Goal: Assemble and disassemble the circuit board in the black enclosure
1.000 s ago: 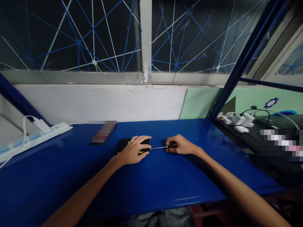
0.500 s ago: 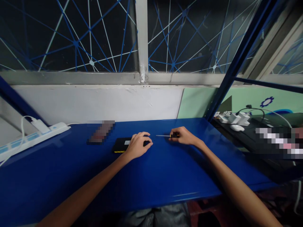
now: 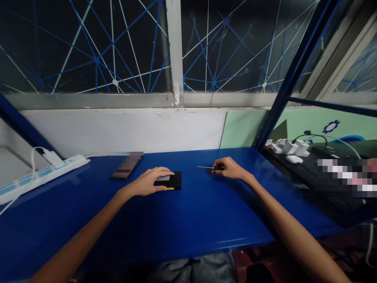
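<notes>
A flat black case [image 3: 176,181] with a pale label and a yellow-marked front edge lies on the blue table [image 3: 188,220]. My left hand [image 3: 149,181] grips its left part, fingers over the top and thumb at the near edge, covering that side. To the right, my right hand [image 3: 229,168] is closed around the black and yellow handle of a screwdriver [image 3: 204,167]. Its thin metal shaft points left toward the case, with a gap between them. A tiny pale speck [image 3: 193,178] lies on the tabletop below the shaft tip; I cannot make out what it is.
A phone [image 3: 125,169], partly blurred out, lies left of the case. Farther left runs a white power strip [image 3: 73,160] with a plugged-in charger and cable. Beyond the blue frame post on the right are a white mouse [image 3: 293,159], chargers and cables. A wall and windows stand behind.
My left hand has moved left, from over the case's right end to its left part, and now holds it there. My right hand stays nearly in place with the screwdriver.
</notes>
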`<state>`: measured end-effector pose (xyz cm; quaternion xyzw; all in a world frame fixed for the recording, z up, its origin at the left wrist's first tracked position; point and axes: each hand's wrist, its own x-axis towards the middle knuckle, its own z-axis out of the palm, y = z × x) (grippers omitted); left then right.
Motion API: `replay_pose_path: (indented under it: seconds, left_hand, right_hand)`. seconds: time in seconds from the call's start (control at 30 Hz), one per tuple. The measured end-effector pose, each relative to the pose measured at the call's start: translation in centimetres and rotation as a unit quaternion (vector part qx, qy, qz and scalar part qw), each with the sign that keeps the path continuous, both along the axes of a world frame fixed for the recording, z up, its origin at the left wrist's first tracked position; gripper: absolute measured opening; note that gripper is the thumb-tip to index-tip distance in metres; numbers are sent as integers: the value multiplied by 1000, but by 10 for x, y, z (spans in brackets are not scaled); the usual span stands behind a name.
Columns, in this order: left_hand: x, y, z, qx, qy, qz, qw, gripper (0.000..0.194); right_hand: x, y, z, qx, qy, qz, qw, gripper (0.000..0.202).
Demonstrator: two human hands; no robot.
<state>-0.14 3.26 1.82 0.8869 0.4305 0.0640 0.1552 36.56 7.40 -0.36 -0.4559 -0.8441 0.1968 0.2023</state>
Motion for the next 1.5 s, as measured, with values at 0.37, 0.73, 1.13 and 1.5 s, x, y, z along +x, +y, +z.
replay_pose_path:
  seconds: [0.37, 0.73, 1.13, 1.5]
  left_hand:
    - [20, 0, -12, 111, 59, 106, 986, 61]
    - [22, -6, -15, 185, 73, 192, 961, 47]
    - [0, -6, -5, 92, 97, -15, 991, 79]
    - [-17, -4, -2, 84, 80, 24, 993, 65]
  right_hand:
    - [-1, 1, -4, 8, -25, -1, 1000, 17]
    - [-3, -2, -2, 13, -26, 9, 1000, 14]
    - [-18, -15, 1, -30, 22, 67, 997, 23]
    - [-36, -25, -12, -122, 86, 137, 979, 48]
